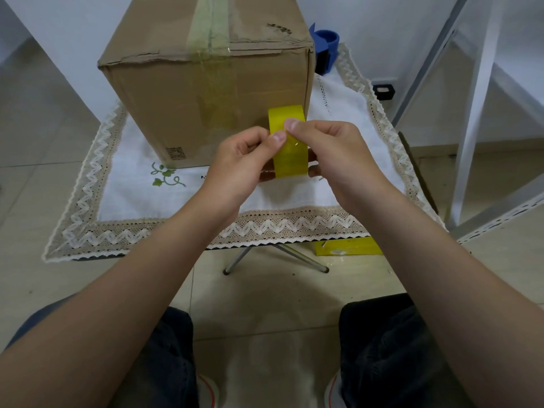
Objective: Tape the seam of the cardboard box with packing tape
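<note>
The cardboard box [182, 92] stands on a lace-edged cloth [123, 184], with a tape strip [210, 22] along its top seam. Just in front of it, the 2 hands hold the yellow tape roll [291, 160] upright. The left hand [240, 161] grips its side, and the right hand [335, 151] pinches its rim.

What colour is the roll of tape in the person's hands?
Translucent yellow. The tape roll shows best in the head view, the only view here.
</note>
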Available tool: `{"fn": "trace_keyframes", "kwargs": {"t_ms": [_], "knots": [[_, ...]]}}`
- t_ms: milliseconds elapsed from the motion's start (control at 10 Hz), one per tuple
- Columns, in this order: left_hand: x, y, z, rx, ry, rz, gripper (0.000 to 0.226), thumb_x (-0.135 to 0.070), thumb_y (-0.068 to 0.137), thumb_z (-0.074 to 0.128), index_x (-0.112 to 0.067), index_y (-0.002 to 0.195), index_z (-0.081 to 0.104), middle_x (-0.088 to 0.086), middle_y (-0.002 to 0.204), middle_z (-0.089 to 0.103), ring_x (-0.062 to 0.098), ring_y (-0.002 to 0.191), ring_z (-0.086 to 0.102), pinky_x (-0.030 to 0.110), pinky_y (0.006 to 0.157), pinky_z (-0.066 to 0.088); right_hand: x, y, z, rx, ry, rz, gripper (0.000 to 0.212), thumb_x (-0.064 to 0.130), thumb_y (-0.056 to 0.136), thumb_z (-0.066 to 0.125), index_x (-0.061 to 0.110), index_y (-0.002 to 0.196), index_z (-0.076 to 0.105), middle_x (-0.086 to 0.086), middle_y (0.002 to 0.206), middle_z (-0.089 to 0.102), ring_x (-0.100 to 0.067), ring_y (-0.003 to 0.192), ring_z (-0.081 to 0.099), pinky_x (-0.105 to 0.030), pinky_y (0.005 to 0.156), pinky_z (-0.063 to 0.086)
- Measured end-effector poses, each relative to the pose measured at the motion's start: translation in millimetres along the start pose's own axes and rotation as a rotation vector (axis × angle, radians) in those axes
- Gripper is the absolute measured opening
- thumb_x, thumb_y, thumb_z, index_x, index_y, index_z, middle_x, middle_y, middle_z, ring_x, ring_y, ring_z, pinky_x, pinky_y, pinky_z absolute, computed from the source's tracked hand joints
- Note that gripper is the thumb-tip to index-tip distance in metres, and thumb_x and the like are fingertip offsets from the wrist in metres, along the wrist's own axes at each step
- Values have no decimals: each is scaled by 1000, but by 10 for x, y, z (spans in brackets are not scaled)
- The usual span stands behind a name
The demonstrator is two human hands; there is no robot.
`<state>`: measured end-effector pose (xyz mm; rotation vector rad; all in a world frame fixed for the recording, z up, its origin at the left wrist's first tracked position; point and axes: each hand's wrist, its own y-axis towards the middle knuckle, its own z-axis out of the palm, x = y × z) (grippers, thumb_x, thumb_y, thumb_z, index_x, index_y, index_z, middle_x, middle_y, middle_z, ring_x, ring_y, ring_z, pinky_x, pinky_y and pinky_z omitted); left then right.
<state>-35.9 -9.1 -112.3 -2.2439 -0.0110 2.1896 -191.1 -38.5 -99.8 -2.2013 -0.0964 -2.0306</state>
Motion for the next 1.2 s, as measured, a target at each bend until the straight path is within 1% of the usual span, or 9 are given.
{"fn": "trace_keyframes", "kwargs": {"t_ms": [100,200,300,400,600,700,1000,1100,1200], "knots": [[-20,21,112,-33,-100,-62,22,-25,105,59,-9,99,73,15,98,72,29,95,70,51,96,58,11,-9,-88,17,-40,-64,25,29,95,72,6,97,80,-5,81,69,-4,65,59,-13,58,43],[-24,72,196,28,-184,-137,27,-31,104,58,-10,102,74,14,100,73,26,94,71,40,90,61,27,-11,-181,-20,-75,-129,46,35,87,75,-10,96,70,-14,79,57,-18,72,52,-27,68,40],[0,130,280,71,-243,-222,34,-39,103,57,-10,101,74,9,100,78,26,94,77,39,89,64,60,3,-341,-138,-162,-169,36,22,90,75,-13,87,67,-12,70,48,-13,62,44,-21,54,36],[44,180,316,28,-149,-235,33,-43,102,59,-16,103,76,0,100,81,22,97,78,38,89,63,59,56,-529,-252,-273,-222,37,19,85,74,-15,78,59,-13,66,39,-19,59,36,-26,55,30],[173,235,343,-19,103,-216,24,-25,107,54,-20,100,76,-2,98,81,23,102,76,31,93,60,-140,262,-889,-428,-758,-121,25,27,80,66,6,69,56,-3,66,44,-26,66,44,-42,87,39],[190,223,354,5,74,-216,26,-17,109,50,-13,98,74,4,96,78,18,91,73,14,74,58,-249,317,-971,-426,-928,-78,25,26,84,64,15,65,52,-2,69,45,-34,76,57,-39,85,24],[202,257,362,26,88,-253,26,-18,107,51,-14,100,75,2,95,79,14,82,72,8,61,51,-429,408,-955,-380,-1217,-29,39,23,85,63,20,58,36,2,57,36,-27,61,47,-47,95,29],[226,268,348,42,85,-240,26,-16,107,52,-16,96,76,1,93,79,13,81,72,9,63,52,-408,410,-956,-387,-1200,-60,27,27,87,67,18,67,52,-2,65,53,-30,71,58,-48,96,29],[226,263,350,16,66,-247,26,-16,107,53,-17,96,76,0,92,79,12,80,72,11,66,54,-350,407,-910,-451,-1162,-107,37,42,87,74,16,107,58,-4,106,62,-31,100,59,-46,97,29]]}}
